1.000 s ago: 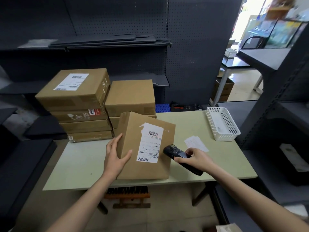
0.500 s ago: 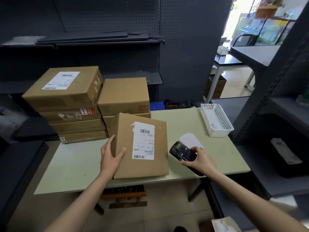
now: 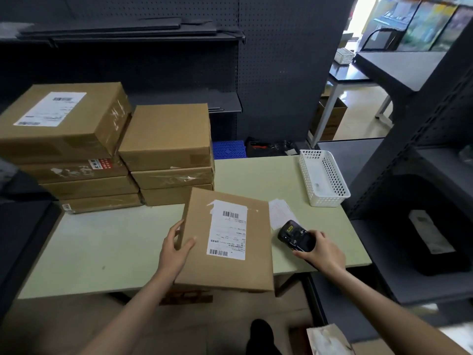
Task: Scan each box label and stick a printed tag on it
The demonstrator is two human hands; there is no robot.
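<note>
The left hand (image 3: 176,248) is gripping the left edge of a cardboard box (image 3: 227,242), thumb curled onto the top face and fingers wrapped around the side, while the box is lying at the near edge of the green table (image 3: 107,247) with its front corner overhanging the rim. Its white shipping label (image 3: 227,229) is facing up, with one barcode near the top and one near the bottom. The right hand (image 3: 323,253) is holding a black handheld scanner (image 3: 294,235) just beside the box's right edge, fingers curled around the body. Small white paper tags (image 3: 280,212) are lying on the table just beyond the scanner, near a white perforated basket (image 3: 323,178). Two stacks of boxes (image 3: 115,149) are waiting behind. The box is looking stiff, flat and probably light, given the one-handed hold; its smooth cardboard faces could be slipping, so the edges and corners are seeming the safest places to take hold, leaving the label uncovered.
</note>
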